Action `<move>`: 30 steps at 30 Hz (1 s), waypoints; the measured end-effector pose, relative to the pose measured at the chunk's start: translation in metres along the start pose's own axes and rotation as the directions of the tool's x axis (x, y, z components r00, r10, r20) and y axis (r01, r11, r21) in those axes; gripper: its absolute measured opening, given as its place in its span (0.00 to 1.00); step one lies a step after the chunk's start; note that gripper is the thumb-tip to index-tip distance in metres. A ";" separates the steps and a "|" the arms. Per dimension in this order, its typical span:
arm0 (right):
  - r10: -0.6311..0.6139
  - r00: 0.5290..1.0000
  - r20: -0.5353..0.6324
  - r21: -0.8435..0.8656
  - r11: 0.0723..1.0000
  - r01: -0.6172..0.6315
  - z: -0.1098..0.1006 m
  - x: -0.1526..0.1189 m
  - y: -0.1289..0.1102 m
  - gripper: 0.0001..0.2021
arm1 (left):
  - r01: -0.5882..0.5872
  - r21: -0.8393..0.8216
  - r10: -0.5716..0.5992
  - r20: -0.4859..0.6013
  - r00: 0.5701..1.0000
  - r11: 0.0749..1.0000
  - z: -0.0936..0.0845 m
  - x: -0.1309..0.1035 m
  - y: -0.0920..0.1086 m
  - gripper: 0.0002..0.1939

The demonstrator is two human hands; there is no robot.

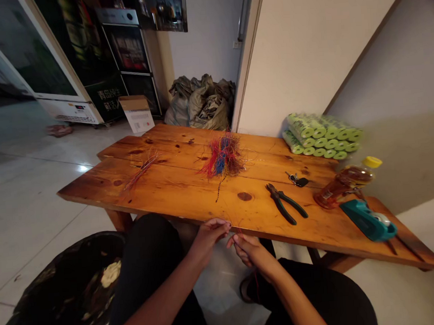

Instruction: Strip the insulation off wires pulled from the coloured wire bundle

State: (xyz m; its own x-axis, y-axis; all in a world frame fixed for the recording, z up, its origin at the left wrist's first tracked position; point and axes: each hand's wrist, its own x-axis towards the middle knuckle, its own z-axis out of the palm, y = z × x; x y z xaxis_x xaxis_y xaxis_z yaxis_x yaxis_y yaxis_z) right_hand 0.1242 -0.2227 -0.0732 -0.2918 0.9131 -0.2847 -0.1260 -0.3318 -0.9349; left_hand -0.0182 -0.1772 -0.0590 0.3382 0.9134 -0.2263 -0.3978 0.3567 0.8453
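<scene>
Fine strand-handling, it seems: right hand (245, 249) pinches a thin red strand (257, 280); left hand (211, 231) nearby, can't tell its grip; steady fingertips needed next.

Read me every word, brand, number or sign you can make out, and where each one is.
"青岛纯生": dark cooler panel, upper line.
"鲜活": same panel, lower line; the rest is unclear.
Too small or blurred to read: print on the cardboard box, silver-topped cabinet, white freezer base, green-wrapped rolls and drink bottle.
</scene>
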 end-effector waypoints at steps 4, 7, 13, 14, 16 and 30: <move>-0.002 1.000 0.017 0.009 1.000 0.002 0.001 0.000 0.000 0.18 | -0.001 0.014 0.001 0.011 1.000 1.000 0.002 0.000 -0.002 0.11; 0.008 1.000 0.026 0.006 1.000 -0.008 0.002 -0.001 -0.002 0.18 | 0.012 0.036 -0.012 0.007 1.000 0.999 0.002 0.000 -0.003 0.13; 0.010 0.998 0.057 -0.020 1.000 -0.009 0.001 -0.004 -0.004 0.20 | -0.015 0.081 0.013 0.029 0.999 0.997 0.001 0.001 -0.002 0.08; 0.014 0.998 0.064 -0.025 1.000 -0.012 0.001 -0.004 -0.004 0.20 | -0.016 0.069 0.016 0.003 1.000 0.997 0.001 0.001 -0.002 0.08; 0.026 0.997 0.075 -0.029 0.999 -0.024 0.000 -0.006 -0.006 0.20 | -0.017 0.041 0.020 -0.052 0.998 0.999 0.000 0.002 0.001 0.08; 0.116 0.985 0.127 -0.007 0.993 -0.116 -0.005 -0.007 -0.004 0.18 | -0.075 0.006 0.076 -0.089 0.993 0.997 -0.008 0.007 0.008 0.07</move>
State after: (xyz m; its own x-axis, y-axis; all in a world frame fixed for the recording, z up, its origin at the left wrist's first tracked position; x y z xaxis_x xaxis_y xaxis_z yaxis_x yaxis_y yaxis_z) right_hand 0.1313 -0.2268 -0.0683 -0.4223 0.8310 -0.3620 -0.0847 -0.4338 -0.8970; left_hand -0.0262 -0.1667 -0.0574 0.2301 0.9516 -0.2037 -0.4168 0.2855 0.8630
